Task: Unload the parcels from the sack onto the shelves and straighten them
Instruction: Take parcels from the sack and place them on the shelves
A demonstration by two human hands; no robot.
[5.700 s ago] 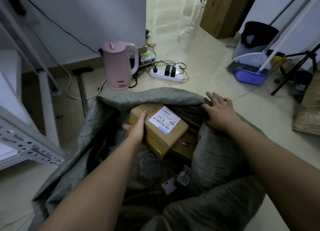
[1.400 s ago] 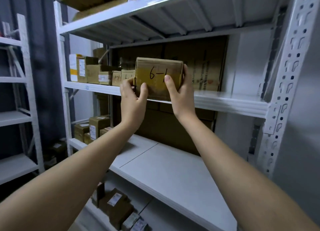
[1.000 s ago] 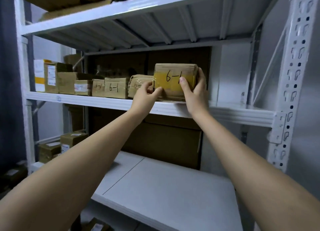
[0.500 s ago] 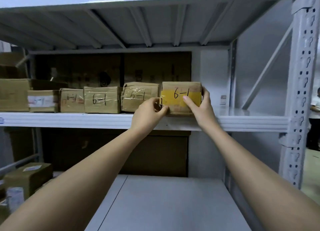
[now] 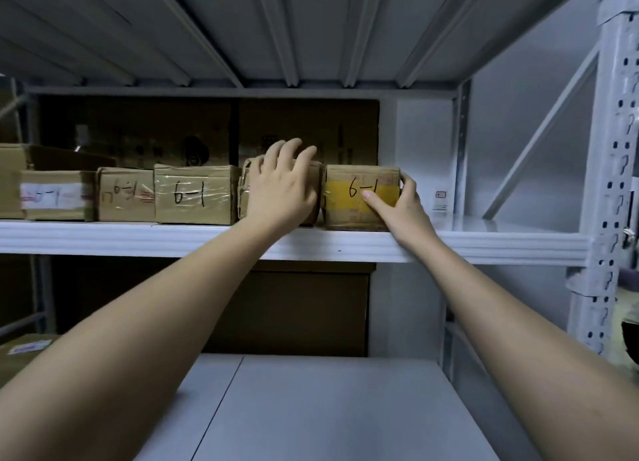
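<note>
A: What do the hands hold?
B: The right hand point(image 5: 401, 203) grips the yellow-taped parcel point(image 5: 359, 197), marked "6-1", at the row's right end on the shelf point(image 5: 484, 244). The left hand point(image 5: 281, 187) lies flat on the neighbouring parcel point(image 5: 249, 197), hiding its marking.
A: Farther left?
B: More boxes, blurred.

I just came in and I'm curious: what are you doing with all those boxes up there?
A person is lining up parcels on a white shelf. The right hand grips the yellow-taped parcel marked 6-1, which stands on the shelf at the right end of the row. The left hand rests over the front of the parcel beside it, fingers reaching over its top. More marked parcels stand in a row to the left.
</note>
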